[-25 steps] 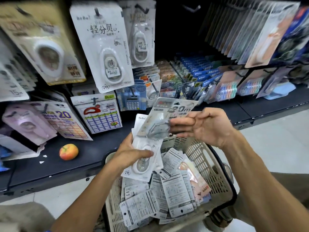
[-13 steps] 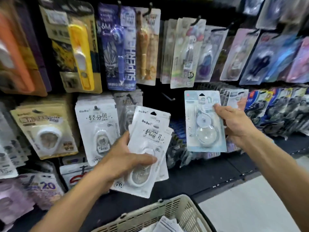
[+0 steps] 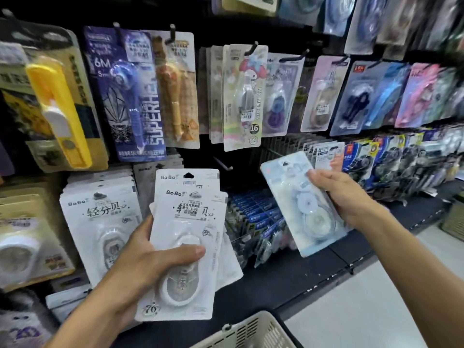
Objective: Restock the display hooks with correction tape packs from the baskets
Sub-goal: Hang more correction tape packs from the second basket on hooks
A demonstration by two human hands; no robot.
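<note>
My left hand (image 3: 148, 262) grips a fanned stack of white BoBo correction tape packs (image 3: 185, 222) at the lower centre, thumb across the front blister. My right hand (image 3: 349, 197) holds a single pale blue correction tape pack (image 3: 296, 194), tilted, in front of the display. A bare metal hook (image 3: 223, 164) juts from the dark back panel between the two hands. Matching white BoBo packs (image 3: 100, 217) hang on the left. Only the beige basket's rim (image 3: 251, 330) shows at the bottom edge.
Rows of hanging packs fill the display: a yellow pack (image 3: 57, 109), a purple Superhero pack (image 3: 128, 96), a My Melody pack (image 3: 244, 96). Blue packs (image 3: 253, 212) stand on the black shelf (image 3: 288, 275). Pale floor (image 3: 364, 310) lies at the lower right.
My view rose from the basket to the hooks. My right hand brought a pale blue pack up from the basket, then tilted it and lowered it slightly. My left hand kept its stack.
</note>
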